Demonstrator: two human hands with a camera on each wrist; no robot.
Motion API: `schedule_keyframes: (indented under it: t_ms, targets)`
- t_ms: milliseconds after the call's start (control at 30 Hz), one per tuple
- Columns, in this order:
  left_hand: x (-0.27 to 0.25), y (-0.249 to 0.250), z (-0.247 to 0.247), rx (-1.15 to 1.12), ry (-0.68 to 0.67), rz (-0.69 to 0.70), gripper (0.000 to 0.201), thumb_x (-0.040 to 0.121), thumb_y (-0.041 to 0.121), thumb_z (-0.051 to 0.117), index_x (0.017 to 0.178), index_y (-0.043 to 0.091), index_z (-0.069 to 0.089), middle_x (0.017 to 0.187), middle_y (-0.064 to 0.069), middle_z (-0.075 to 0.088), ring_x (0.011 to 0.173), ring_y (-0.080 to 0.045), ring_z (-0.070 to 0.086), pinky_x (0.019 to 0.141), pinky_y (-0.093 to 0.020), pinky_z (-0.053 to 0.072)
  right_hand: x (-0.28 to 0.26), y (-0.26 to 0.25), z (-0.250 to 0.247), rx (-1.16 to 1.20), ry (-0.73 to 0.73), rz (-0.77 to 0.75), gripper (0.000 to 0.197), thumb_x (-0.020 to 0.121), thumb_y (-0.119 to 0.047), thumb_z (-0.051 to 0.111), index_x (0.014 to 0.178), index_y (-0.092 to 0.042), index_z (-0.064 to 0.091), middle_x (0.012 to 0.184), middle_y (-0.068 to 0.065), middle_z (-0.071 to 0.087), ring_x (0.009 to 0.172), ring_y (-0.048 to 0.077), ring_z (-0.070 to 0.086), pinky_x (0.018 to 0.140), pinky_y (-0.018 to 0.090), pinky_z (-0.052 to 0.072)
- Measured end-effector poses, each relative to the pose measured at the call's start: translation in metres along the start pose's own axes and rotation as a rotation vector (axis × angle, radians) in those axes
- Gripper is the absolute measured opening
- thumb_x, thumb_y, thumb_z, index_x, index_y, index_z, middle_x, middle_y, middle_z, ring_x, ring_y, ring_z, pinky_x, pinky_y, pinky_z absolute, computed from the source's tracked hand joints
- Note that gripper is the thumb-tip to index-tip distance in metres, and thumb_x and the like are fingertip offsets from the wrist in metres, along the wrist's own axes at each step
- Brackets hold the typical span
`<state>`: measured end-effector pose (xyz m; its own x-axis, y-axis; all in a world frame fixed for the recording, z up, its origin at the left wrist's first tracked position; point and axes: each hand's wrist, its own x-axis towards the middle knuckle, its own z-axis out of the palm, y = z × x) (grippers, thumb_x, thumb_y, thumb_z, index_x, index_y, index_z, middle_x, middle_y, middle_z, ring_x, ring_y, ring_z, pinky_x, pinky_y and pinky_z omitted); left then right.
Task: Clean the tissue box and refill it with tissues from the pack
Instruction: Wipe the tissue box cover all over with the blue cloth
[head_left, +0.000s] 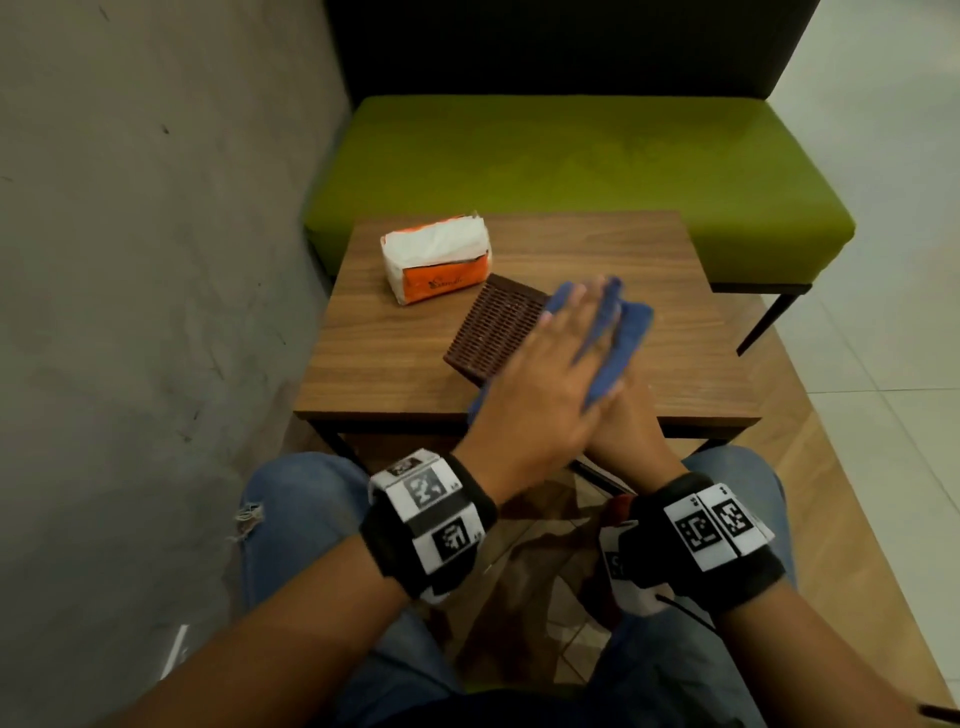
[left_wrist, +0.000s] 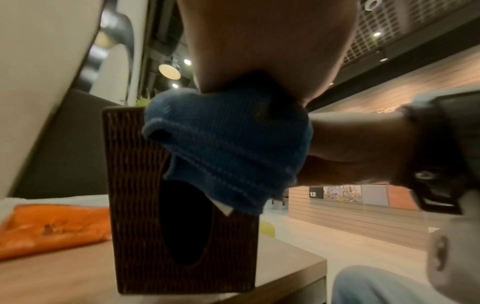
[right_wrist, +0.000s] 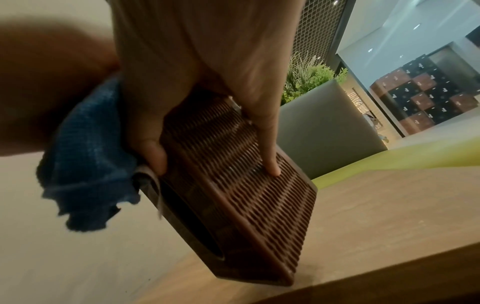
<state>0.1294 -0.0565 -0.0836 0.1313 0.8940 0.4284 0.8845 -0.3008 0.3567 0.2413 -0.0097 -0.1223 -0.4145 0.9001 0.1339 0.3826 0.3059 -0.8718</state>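
My right hand (right_wrist: 197, 107) grips the tissue box (head_left: 493, 330) on edge on the desk (head_left: 675, 249); my flat left hand (head_left: 540, 384) presses the blue cloth (left_wrist: 228, 148) against it. I'd brace firmly and wipe along the weave.

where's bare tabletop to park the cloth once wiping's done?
Free: the right part of the table, between the blue cloth and the right edge, and the front-left corner, below the tissue pack and left of the tissue box. Crowded: the middle, where both hands work the box.
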Motion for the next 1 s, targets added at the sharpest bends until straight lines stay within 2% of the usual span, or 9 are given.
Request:
schedule_keyframes:
  t_ms: [167, 300, 367, 433, 533, 667, 800, 900, 1000]
  targets:
    - [-0.002, -0.030, -0.007, 0.080, 0.003, -0.024, 0.057, 0.097, 0.037, 0.034, 0.148, 0.017, 0.018, 0.157, -0.007, 0.013, 0.145, -0.012, 0.003, 0.118, -0.035, 0.003, -0.002, -0.002, -0.006, 0.006, 0.047, -0.092, 0.096, 0.061, -0.021, 0.088, 0.140, -0.009, 0.034, 0.137, 0.008, 0.046, 0.125, 0.016, 0.048, 0.100, 0.017, 0.039]
    - [0.000, -0.056, -0.023, -0.364, 0.070, -0.489, 0.050, 0.099, 0.035, 0.038, 0.145, 0.016, 0.029, 0.152, -0.006, 0.030, 0.143, -0.019, 0.020, 0.114, -0.028, 0.019, -0.005, 0.001, -0.017, -0.013, 0.022, -0.163, 0.108, 0.053, -0.023, 0.092, 0.139, -0.010, 0.029, 0.132, 0.002, 0.041, 0.120, 0.009, 0.044, 0.098, 0.011, 0.037]
    - [-0.005, -0.055, -0.032, -0.866, 0.075, -0.878, 0.038, 0.094, 0.041, 0.047, 0.120, 0.013, 0.054, 0.112, -0.005, 0.063, 0.114, -0.026, 0.058, 0.088, -0.029, 0.048, -0.008, 0.000, -0.020, -0.016, 0.005, -0.166, 0.107, 0.054, -0.021, 0.093, 0.139, -0.012, 0.028, 0.131, -0.001, 0.041, 0.121, 0.007, 0.044, 0.100, 0.025, 0.043]
    - [-0.014, -0.055, -0.034, -1.256, -0.004, -1.103, 0.049, 0.078, 0.054, 0.061, 0.107, 0.014, 0.058, 0.093, -0.002, 0.066, 0.086, -0.020, 0.065, 0.073, -0.031, 0.053, -0.009, -0.003, -0.021, -0.018, -0.015, -0.174, 0.106, 0.055, -0.021, 0.093, 0.139, -0.013, 0.029, 0.131, -0.004, 0.041, 0.123, 0.005, 0.045, 0.101, 0.031, 0.046]
    - [-0.023, -0.066, -0.032, -1.446, -0.035, -1.021, 0.088, 0.040, 0.061, 0.082, 0.110, 0.011, 0.061, 0.108, -0.007, 0.071, 0.094, -0.017, 0.069, 0.077, -0.028, 0.055, -0.009, -0.008, -0.025, 0.087, -0.063, -0.142, 0.105, 0.059, -0.011, 0.092, 0.139, -0.020, 0.024, 0.132, -0.017, 0.038, 0.124, -0.009, 0.040, 0.099, 0.019, 0.046]
    - [-0.030, -0.068, -0.035, -1.554, -0.060, -0.965, 0.089, 0.013, 0.055, 0.089, 0.087, 0.012, 0.064, 0.074, -0.001, 0.075, 0.067, -0.009, 0.071, 0.051, -0.017, 0.053, -0.009, -0.017, -0.030, 0.201, -0.124, -0.150, 0.113, 0.064, -0.002, 0.087, 0.142, -0.037, 0.013, 0.144, -0.002, 0.035, 0.136, 0.003, 0.037, 0.102, 0.018, 0.046]
    - [-0.024, -0.063, -0.035, -1.364, -0.015, -1.036, 0.028, 0.088, 0.041, 0.053, 0.089, 0.014, 0.062, 0.070, 0.004, 0.074, 0.066, -0.004, 0.069, 0.054, -0.013, 0.051, -0.003, -0.012, -0.036, 0.190, -0.225, -0.150, 0.123, 0.069, -0.002, 0.084, 0.149, -0.035, -0.004, 0.140, -0.009, 0.036, 0.120, 0.001, 0.053, 0.095, 0.013, 0.046]
    - [-0.018, -0.063, -0.031, -1.110, 0.087, -1.026, 0.039, 0.088, 0.033, 0.056, 0.113, 0.003, 0.058, 0.097, -0.005, 0.067, 0.098, -0.021, 0.063, 0.076, -0.020, 0.049, 0.000, -0.007, -0.032, 0.016, -0.174, -0.128, 0.112, 0.061, -0.033, 0.086, 0.144, -0.026, 0.011, 0.140, 0.002, 0.033, 0.126, 0.007, 0.043, 0.102, 0.014, 0.039]
    - [-0.015, -0.069, -0.022, -0.848, 0.200, -0.878, 0.051, 0.089, 0.029, 0.059, 0.128, -0.001, 0.045, 0.118, -0.003, 0.053, 0.114, -0.018, 0.050, 0.084, -0.008, 0.042, -0.002, -0.006, -0.020, -0.118, -0.095, -0.012, 0.113, 0.058, -0.024, 0.090, 0.143, -0.008, 0.017, 0.136, 0.008, 0.027, 0.126, 0.014, 0.034, 0.097, 0.014, 0.034]
